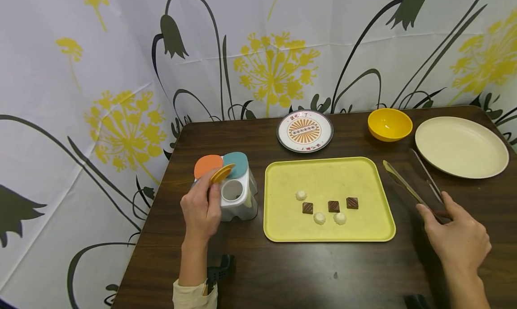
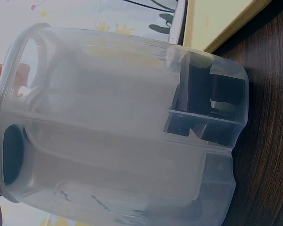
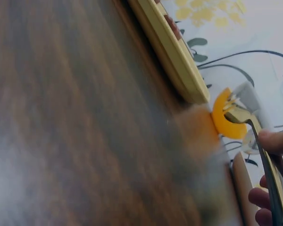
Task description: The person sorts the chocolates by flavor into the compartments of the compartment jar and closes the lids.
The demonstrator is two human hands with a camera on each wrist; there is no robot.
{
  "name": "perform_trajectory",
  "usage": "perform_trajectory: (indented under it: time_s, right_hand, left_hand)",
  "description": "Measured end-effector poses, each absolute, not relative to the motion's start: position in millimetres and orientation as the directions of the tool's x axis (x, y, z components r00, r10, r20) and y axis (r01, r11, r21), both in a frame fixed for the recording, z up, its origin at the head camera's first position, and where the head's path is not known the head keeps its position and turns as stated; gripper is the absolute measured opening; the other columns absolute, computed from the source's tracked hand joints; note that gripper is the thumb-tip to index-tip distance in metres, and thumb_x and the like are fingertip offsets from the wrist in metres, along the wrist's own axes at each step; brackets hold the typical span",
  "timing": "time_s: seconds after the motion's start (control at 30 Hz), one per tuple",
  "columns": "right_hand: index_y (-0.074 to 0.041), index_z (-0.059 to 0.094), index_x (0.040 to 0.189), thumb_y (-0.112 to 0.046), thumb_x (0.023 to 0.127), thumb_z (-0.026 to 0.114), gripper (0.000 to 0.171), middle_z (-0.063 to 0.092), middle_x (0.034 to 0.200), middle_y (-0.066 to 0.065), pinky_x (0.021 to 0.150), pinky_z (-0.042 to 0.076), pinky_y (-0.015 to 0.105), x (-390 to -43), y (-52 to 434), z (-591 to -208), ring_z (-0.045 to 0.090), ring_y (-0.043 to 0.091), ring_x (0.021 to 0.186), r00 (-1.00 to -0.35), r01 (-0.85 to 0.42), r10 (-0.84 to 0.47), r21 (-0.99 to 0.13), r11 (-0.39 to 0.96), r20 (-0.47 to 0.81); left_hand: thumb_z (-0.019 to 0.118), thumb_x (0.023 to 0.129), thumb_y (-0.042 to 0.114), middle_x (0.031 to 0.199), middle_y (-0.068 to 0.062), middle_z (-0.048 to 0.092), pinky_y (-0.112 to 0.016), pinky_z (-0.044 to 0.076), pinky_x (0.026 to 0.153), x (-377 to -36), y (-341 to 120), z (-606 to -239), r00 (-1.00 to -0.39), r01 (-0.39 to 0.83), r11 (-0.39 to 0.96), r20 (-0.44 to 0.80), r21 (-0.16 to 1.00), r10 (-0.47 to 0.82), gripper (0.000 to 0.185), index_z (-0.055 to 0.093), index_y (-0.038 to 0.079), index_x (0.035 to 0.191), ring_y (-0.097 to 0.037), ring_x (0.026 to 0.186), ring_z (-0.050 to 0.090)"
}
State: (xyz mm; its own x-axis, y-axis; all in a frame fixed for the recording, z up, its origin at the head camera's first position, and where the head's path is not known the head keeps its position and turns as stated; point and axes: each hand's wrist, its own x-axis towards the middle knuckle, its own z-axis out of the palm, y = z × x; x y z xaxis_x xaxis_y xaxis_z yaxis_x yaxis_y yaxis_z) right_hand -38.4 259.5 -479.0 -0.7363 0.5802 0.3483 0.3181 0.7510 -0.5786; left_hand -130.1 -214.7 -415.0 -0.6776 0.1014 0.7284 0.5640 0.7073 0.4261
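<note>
My left hand (image 1: 203, 210) pinches a yellow-orange lid (image 1: 222, 173), tilted up over a translucent multi-compartment container (image 1: 248, 201). Beside the lid, one round mouth (image 1: 232, 190) of the container is uncovered. Through the clear wall in the left wrist view, dark pieces (image 2: 195, 84) lie at the bottom of one compartment. My right hand (image 1: 460, 232) grips metal tongs (image 1: 405, 183), their arms spread apart with nothing between the tips, right of the yellow tray (image 1: 282, 174). On that tray sit brown chocolate squares (image 1: 333, 206) and white ridged sweets (image 1: 340, 218).
An orange lid (image 1: 208, 164) and a teal lid (image 1: 236, 163) cover other mouths of the container. Behind the tray are a patterned white plate (image 1: 304, 144) and a yellow bowl (image 1: 390, 125). A large cream plate (image 1: 462, 147) stands at the right, beyond the tongs. A floral cloth hangs behind the table.
</note>
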Motion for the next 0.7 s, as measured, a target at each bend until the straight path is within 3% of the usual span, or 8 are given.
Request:
perform_trajectory:
  time_s: [0.13, 0.23, 0.7]
  right_hand:
    - [-0.016, 0.058, 0.132, -0.039, 0.078, 0.075, 0.061, 0.062, 0.117, 0.023, 0.049, 0.04, 0.061, -35.9, 262.9, -479.1, 0.057, 0.058, 0.088, -0.719, 0.406, 0.64, -0.585, 0.702, 0.27]
    - [-0.018, 0.056, 0.133, -0.042, 0.079, 0.073, 0.061, 0.061, 0.118, 0.022, 0.058, 0.04, 0.065, -34.9, 262.6, -480.4, 0.056, 0.058, 0.09, -0.702, 0.462, 0.677, -0.581, 0.67, 0.222]
    - [-0.019, 0.057, 0.133, -0.047, 0.078, 0.072, 0.065, 0.056, 0.118, 0.031, 0.061, 0.038, 0.067, -37.5, 263.1, -482.1, 0.052, 0.061, 0.096, -0.68, 0.553, 0.725, -0.57, 0.608, 0.113]
  left_hand:
    - [0.048, 0.092, 0.012, 0.106, -0.006, 0.07, -0.039, 0.054, 0.075, -130.6, -214.4, -415.4, -0.676, 0.565, 0.707, 0.73, 0.425, 0.101, 0.031, 0.065, 0.007, 0.117, -0.019, 0.086, 0.067]
    - [0.048, 0.092, 0.012, 0.106, -0.006, 0.07, -0.039, 0.053, 0.075, -130.6, -214.7, -416.1, -0.676, 0.563, 0.709, 0.73, 0.425, 0.099, 0.031, 0.065, 0.007, 0.117, -0.018, 0.084, 0.066]
    - [0.049, 0.091, 0.012, 0.104, -0.006, 0.071, -0.038, 0.053, 0.073, -129.7, -214.5, -415.5, -0.68, 0.557, 0.713, 0.727, 0.426, 0.096, 0.031, 0.065, 0.007, 0.117, -0.016, 0.078, 0.063]
